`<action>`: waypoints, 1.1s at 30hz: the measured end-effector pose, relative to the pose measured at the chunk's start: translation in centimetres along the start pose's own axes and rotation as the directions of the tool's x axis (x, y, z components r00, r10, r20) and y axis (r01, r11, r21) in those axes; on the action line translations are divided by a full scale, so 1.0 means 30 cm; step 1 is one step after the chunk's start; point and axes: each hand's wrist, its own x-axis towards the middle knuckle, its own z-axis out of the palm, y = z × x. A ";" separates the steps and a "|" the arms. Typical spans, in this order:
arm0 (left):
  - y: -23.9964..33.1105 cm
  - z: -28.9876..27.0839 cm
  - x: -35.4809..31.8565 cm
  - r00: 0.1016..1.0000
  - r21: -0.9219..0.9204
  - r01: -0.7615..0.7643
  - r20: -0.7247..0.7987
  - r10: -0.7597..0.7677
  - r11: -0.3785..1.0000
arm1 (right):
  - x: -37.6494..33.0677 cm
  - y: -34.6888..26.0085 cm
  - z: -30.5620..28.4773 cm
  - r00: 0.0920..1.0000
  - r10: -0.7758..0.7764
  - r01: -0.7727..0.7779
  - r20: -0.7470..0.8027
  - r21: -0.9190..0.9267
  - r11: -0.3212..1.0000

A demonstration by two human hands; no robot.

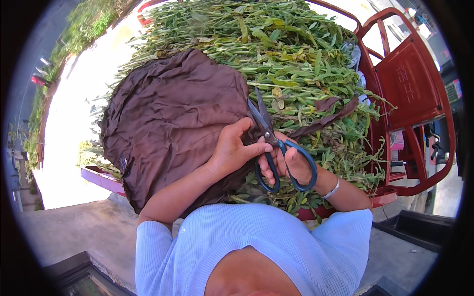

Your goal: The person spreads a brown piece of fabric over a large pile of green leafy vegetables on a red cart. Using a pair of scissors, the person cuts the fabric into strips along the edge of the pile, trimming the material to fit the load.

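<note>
The dark brown cloth (173,108) is spread, rumpled, over a heap of cut green stalks (286,54), its right edge lying beside the left hand (231,148). The left fingers are partly bent, with the thumb stretched toward the scissors (267,134); whether the cloth is pinched cannot be told, as the fingertips are partly hidden. The dark-handled scissors are held in the right hand (297,162), its fingers curled around the loops, and the blades are parted slightly.

The step in hand is judged to be the trimming of the cloth. For a clean cut, the edge is best drawn taut by the left hand, the thumb kept clear of the blades, and the folds smoothed so that no second layer is caught. Stalks should be kept out of the cut.

The heap is borne by a red metal cart (407,84), on whose stalks a narrow brown cloth strip (328,120) is laid. Concrete floor (89,227) is seen below, and green shrubbery (91,22) at upper left.
</note>
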 end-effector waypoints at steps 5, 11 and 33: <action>-0.014 -0.046 -0.010 0.999 0.109 0.014 0.045 -0.019 0.994 | -0.050 -0.008 -0.045 1.000 0.024 -0.022 -0.021 0.059 0.998; 0.031 0.019 -0.026 0.892 0.601 -0.385 0.046 0.451 0.700 | -0.086 -0.002 -0.057 0.995 0.094 -0.094 -0.031 0.001 0.996; 0.013 0.003 -0.041 0.884 0.737 -0.456 0.309 0.350 0.499 | -0.003 -0.059 -0.070 0.992 0.112 -0.112 -0.054 -0.002 0.994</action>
